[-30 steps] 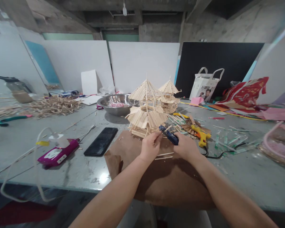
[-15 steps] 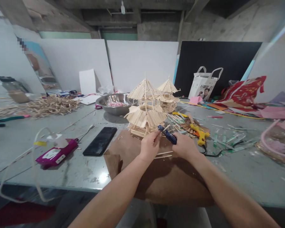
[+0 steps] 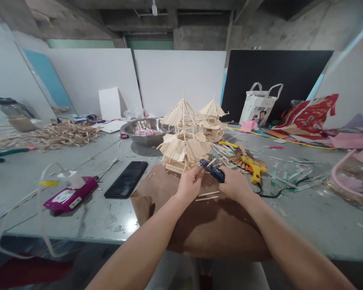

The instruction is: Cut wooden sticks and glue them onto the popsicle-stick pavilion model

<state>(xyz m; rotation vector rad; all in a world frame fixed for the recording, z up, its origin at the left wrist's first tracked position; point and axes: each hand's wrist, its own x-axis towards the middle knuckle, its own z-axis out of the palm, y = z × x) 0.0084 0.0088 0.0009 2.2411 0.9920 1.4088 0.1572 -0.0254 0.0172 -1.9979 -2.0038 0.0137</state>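
Note:
My right hand [image 3: 234, 183] is closed around the handles of dark blue cutting pliers [image 3: 213, 171]. The jaws point left, toward the fingertips of my left hand [image 3: 189, 183]. Those fingers are pinched together on a thin wooden stick [image 3: 211, 162], whose pale end shows beside the jaws; the part within the fingers is hidden. Just behind my hands stands a two-tiered pavilion model [image 3: 186, 147] of wooden sticks. Two loose sticks [image 3: 207, 196] lie below my hands on brown paper [image 3: 211, 225].
A second stick pavilion [image 3: 214, 121] and a metal bowl [image 3: 149, 139] stand behind. To the right lie a yellow glue gun [image 3: 255, 169] and clear glue sticks [image 3: 286, 177]. On the left are a phone [image 3: 126, 179], a purple power strip [image 3: 71, 196] and a stick pile [image 3: 68, 136].
The view has shifted slightly. A person partly visible at the far left is no longer in sight. Both hands and the pliers keep nearly the same place by the model.

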